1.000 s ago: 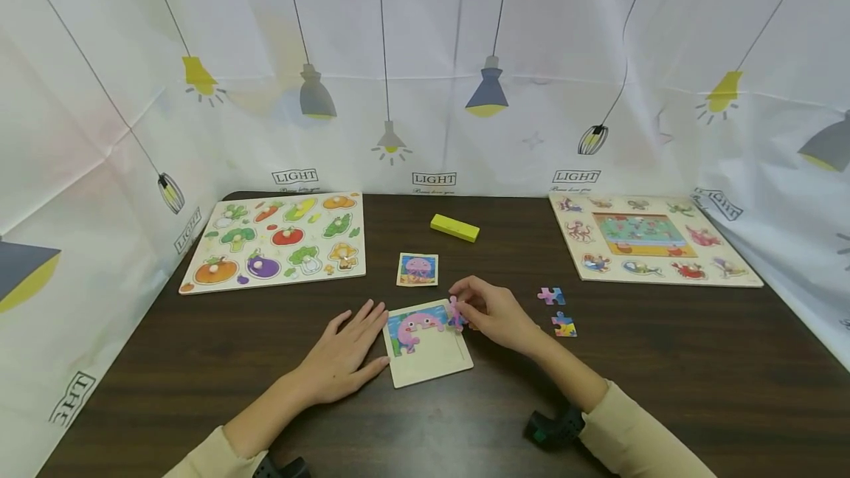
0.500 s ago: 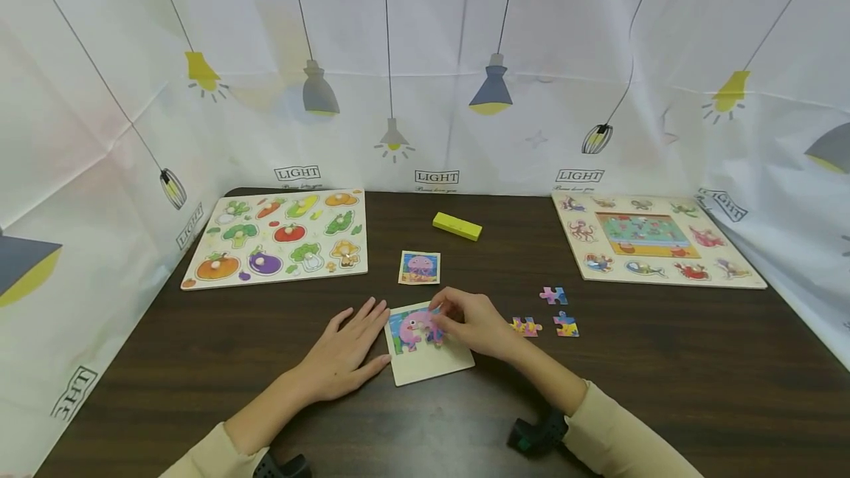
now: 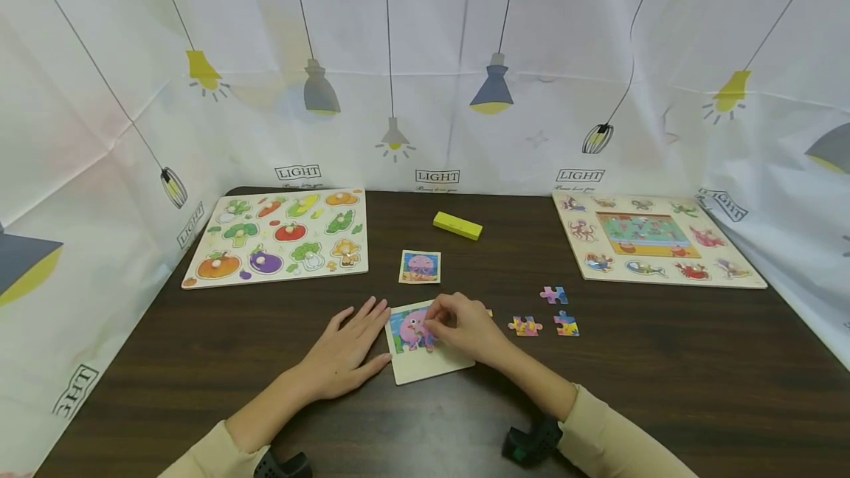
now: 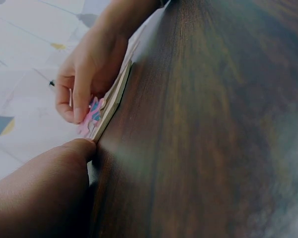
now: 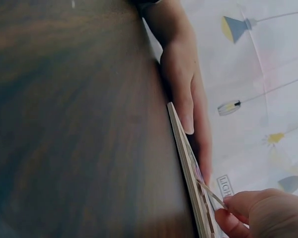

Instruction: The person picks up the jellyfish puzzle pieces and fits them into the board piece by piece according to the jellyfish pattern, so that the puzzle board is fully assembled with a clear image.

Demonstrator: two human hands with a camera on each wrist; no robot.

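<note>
My left hand [image 3: 341,356] lies flat on the table with straight fingers, its fingertips and thumb touching the left edge of a small wooden puzzle tray [image 3: 432,371]. Fitted pieces in the tray's upper left show part of a pink octopus [image 3: 409,329]. Over the tray, my right hand [image 3: 465,327] pinches a pink and blue puzzle piece [image 4: 93,115] between thumb and fingers. In the right wrist view this puzzle piece [image 5: 213,195] is tilted, its lower edge at the tray. My right fingers partly hide it in the head view.
Loose jigsaw pieces [image 3: 525,327] lie right of the tray, one mostly hidden behind my right hand. A small octopus picture card [image 3: 420,267] and a yellow block [image 3: 457,226] lie behind it. A vegetable board [image 3: 279,238] stands back left, a sea-animal board [image 3: 654,242] back right.
My right hand has carried the pinched piece leftward from the tray's right edge onto the octopus picture, and its loose pieces came into view. The left hand has stayed in place.
</note>
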